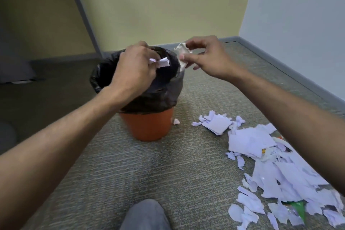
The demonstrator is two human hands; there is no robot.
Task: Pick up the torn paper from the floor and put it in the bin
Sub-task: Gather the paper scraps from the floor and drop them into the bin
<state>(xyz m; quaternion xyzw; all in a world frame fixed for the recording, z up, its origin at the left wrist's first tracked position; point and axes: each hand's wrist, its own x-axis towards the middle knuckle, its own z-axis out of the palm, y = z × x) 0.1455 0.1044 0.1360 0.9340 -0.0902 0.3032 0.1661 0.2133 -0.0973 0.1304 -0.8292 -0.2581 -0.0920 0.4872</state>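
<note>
Black liner (pixel 149 95) hides bin (pixel 147 127) | left hand (pixel 134 69) pinches scrap (pixel 164 61) | right hand (pixel 209 58) grips wad (pixel 182 52)

We see both forearms bare, no sleeves, no watch/rings; one knee in grey fabric trousers (pixel 145 214) at bottom centre.

Torn paper (pixel 276 170) lies on the carpet (pixel 168 170), right of the bin (pixel 147 125).

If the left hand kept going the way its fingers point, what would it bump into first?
Probably the black bin bag: the left hand, pinching a paper scrap, points into the bin's open mouth. Depth is hard to judge.
</note>
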